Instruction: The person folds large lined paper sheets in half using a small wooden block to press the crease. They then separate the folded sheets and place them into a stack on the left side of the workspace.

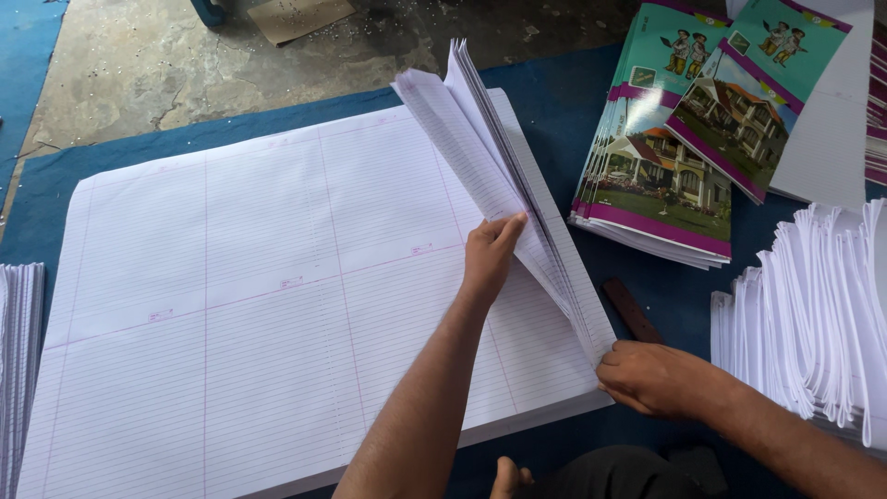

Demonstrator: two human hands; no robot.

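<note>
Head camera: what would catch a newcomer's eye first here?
The big stack of lined sheets fills the middle, lying on a blue mat. At its right edge the left hand lifts a fanned bunch of sheets while the right hand pinches their lower corner. To the upper right lies a pile of bright covers with house pictures, and folded white paper bundles are stacked at the right edge.

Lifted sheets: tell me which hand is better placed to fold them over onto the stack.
Left, probably. The left hand already holds the lifted sheets midway up, fingers behind them. The right hand is low at the corner of the stack, pinching the edges there.
</note>
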